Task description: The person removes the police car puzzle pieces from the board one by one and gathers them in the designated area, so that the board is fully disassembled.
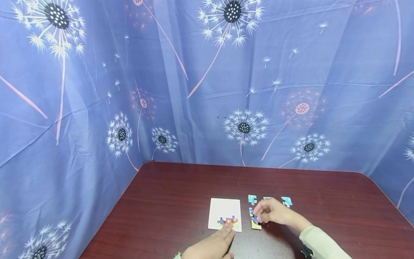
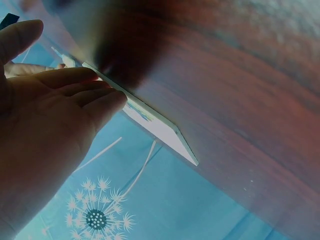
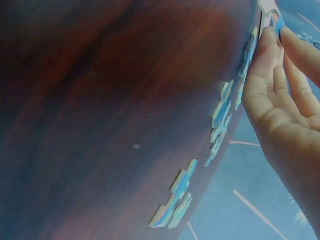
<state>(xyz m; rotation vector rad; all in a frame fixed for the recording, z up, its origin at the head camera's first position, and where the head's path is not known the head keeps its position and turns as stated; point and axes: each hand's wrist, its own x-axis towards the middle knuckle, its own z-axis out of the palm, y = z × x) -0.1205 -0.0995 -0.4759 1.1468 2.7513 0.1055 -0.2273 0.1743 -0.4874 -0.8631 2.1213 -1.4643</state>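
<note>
A square white puzzle board (image 1: 222,207) lies on the table. Along its near edge sit joined jigsaw pieces (image 1: 228,219) in orange, purple and yellow. My left hand (image 1: 216,241) reaches in from below, its straight fingertips resting at those pieces; the left wrist view shows the fingers extended over the board's edge. Just right of the board, my right hand (image 1: 274,212) pinches a small jigsaw piece (image 3: 278,21) with blue on it between thumb and fingers. Below that hand lies a yellow-and-purple piece (image 1: 256,225), partly covered by the fingers.
More loose pieces lie beyond the right hand, among them a light blue one (image 1: 252,199) and another (image 1: 286,201) farther right. The dark red wooden table (image 1: 174,194) meets a blue dandelion-print curtain (image 1: 200,118) at its back and left sides.
</note>
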